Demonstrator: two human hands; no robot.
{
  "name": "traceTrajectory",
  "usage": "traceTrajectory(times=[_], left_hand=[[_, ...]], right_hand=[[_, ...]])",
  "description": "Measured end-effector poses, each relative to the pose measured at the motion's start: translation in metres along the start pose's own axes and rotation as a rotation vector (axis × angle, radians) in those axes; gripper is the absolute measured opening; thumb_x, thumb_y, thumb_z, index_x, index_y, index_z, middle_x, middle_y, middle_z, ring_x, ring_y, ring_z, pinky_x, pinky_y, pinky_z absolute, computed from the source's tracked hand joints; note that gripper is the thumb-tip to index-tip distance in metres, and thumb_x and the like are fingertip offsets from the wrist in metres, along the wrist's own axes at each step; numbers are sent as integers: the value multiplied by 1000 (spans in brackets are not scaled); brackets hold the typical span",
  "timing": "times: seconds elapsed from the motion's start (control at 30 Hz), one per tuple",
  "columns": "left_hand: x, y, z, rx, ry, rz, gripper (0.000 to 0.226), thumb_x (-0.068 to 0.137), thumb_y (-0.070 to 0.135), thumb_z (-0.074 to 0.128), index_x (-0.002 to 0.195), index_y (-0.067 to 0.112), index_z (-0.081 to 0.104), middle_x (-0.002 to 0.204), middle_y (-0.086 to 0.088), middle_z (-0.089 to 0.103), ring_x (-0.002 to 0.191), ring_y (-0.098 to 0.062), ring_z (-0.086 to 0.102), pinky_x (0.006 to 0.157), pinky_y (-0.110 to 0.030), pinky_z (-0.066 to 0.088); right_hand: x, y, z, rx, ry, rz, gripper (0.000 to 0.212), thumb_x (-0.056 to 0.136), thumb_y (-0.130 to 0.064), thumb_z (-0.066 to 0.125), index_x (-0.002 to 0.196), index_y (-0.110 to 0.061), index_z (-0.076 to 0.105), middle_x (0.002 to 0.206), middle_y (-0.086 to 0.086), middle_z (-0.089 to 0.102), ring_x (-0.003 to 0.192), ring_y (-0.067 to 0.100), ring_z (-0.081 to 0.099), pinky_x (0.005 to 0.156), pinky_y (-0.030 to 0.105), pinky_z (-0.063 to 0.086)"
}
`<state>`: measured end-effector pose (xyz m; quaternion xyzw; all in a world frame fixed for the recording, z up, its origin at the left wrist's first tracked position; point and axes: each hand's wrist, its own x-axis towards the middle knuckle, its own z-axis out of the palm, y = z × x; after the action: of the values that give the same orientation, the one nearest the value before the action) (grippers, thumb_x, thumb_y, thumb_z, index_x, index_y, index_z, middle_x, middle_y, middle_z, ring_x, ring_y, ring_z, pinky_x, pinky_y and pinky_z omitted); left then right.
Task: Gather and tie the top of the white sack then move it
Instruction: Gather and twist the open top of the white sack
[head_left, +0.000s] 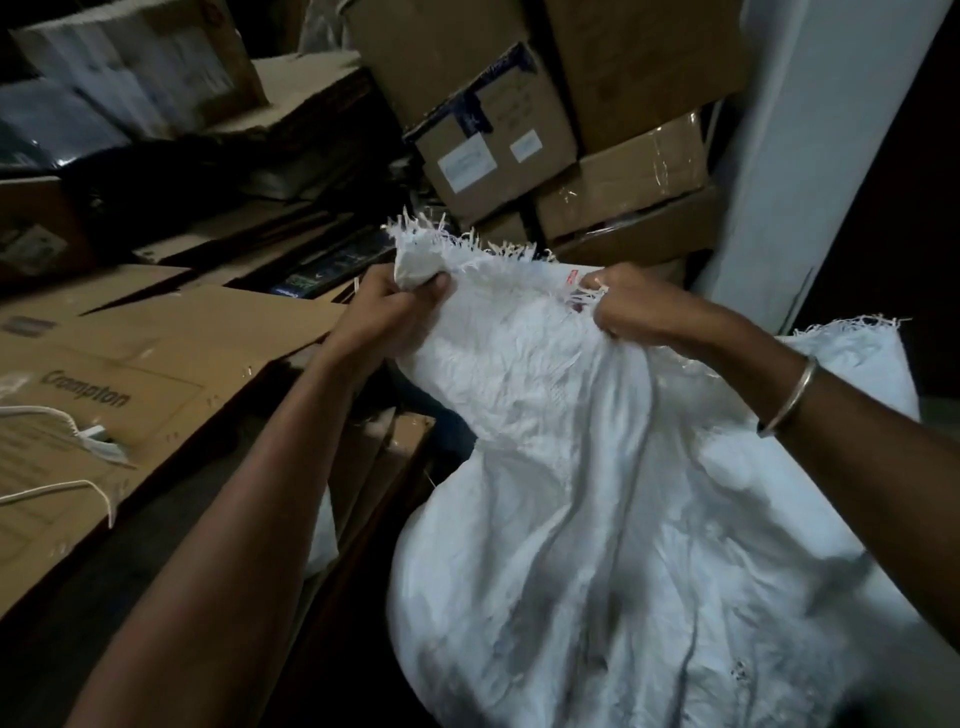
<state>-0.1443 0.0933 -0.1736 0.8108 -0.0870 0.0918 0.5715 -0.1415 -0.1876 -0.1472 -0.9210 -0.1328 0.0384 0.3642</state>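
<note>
The white sack is seen low and right of centre, bulging and upright among stacked cardboard boxes; what it stands on is hidden. Its frayed top edge is held up between both hands. A bunched corner is gripped by the left hand, whose fingers are curled tight round the wad. Further along, the fringe is pinched by the right hand, fingers pressed together on loose threads. The mouth is judged only partly gathered: cloth is stretched flat between the two grips, and another frayed flap lies ungathered behind the right forearm, though whether it belongs to this sack cannot be told. Trouble is likeliest at the fringe: if only threads are pulled, they may be torn away and the grip lost. A white cord lies well apart on a flat carton to the left; should it be wanted for tying, one hand would have to be freed, and the gather could fall open. A knot made over a loose neck might slip when the sack is lifted.
</note>
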Motion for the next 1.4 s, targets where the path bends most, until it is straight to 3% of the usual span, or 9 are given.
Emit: traceTrajectory(times=[0.07, 0.17, 0.47, 0.57, 0.7, 0.8, 0.97, 1.13, 1.4], left_hand=[[-2, 1, 7, -1, 36, 0, 29, 101, 28, 66, 104, -1, 71, 98, -21, 74, 86, -30, 70, 83, -51, 58], [0, 1, 20, -46, -2, -23, 24, 107, 25, 56, 105, 8, 73, 100, -5, 79, 93, -21, 77, 80, -35, 62], [1, -1, 34, -546, -95, -125, 42, 104, 29, 55, 130, -4, 60, 127, -27, 67, 111, -39, 69, 93, -46, 60], [5, 0, 30, -522, -70, -87, 23, 105, 23, 57, 115, 6, 68, 109, -12, 75, 99, -29, 74, 83, -42, 61], [7, 5, 39, -471, -14, -120, 22, 107, 21, 53, 118, 9, 68, 115, -15, 76, 105, -32, 74, 93, -49, 59], [6, 7, 40, -403, -117, -64, 56, 99, 38, 64, 140, 1, 52, 134, -22, 66, 121, -37, 67, 105, -54, 53], [7, 9, 62, 28, -74, 50, 105, 49, 43, 102, 139, 16, 53, 129, -2, 70, 117, -19, 70, 101, -45, 58], [10, 11, 86, 197, -107, 103, 57, 64, 46, 83, 111, 16, 75, 106, -5, 78, 102, -22, 73, 91, -53, 59], [19, 0, 83, -44, -86, -37, 30, 96, 29, 68, 120, 13, 71, 115, -10, 76, 106, -28, 74, 99, -54, 58]], right_hand=[[-1, -5, 5, -42, 18, -74, 14, 90, -30, 64, 83, -18, 63, 90, 4, 58, 81, 21, 54, 62, 26, 40], [-6, -11, 12, -189, 158, -72, 70, 68, -65, 82, 120, -26, 56, 125, -3, 57, 104, 13, 54, 83, 33, 48], [11, -5, 24, -472, 425, -185, 89, 54, -59, 90, 121, -22, 44, 118, 3, 51, 114, 29, 53, 84, 34, 43], [16, 0, 24, -311, 212, -78, 120, 58, -60, 90, 150, -19, 24, 139, 8, 50, 126, 30, 51, 100, 40, 46], [20, 6, 16, -265, 43, -128, 42, 77, -40, 78, 109, -14, 72, 110, 3, 73, 102, 23, 68, 90, 41, 56], [14, 1, 19, -324, 157, -172, 9, 89, -30, 71, 91, -22, 66, 106, 8, 73, 98, 29, 67, 82, 39, 55], [7, -2, 34, -216, 344, -191, 8, 91, -23, 70, 93, -17, 65, 100, 9, 73, 94, 27, 68, 75, 34, 53], [3, -9, 37, -143, 349, -203, 46, 78, -25, 77, 115, -10, 55, 116, 14, 71, 108, 33, 66, 79, 39, 53], [5, 11, 19, -188, 250, -123, 52, 80, -47, 80, 118, -21, 57, 120, 4, 66, 109, 23, 63, 86, 36, 52]])
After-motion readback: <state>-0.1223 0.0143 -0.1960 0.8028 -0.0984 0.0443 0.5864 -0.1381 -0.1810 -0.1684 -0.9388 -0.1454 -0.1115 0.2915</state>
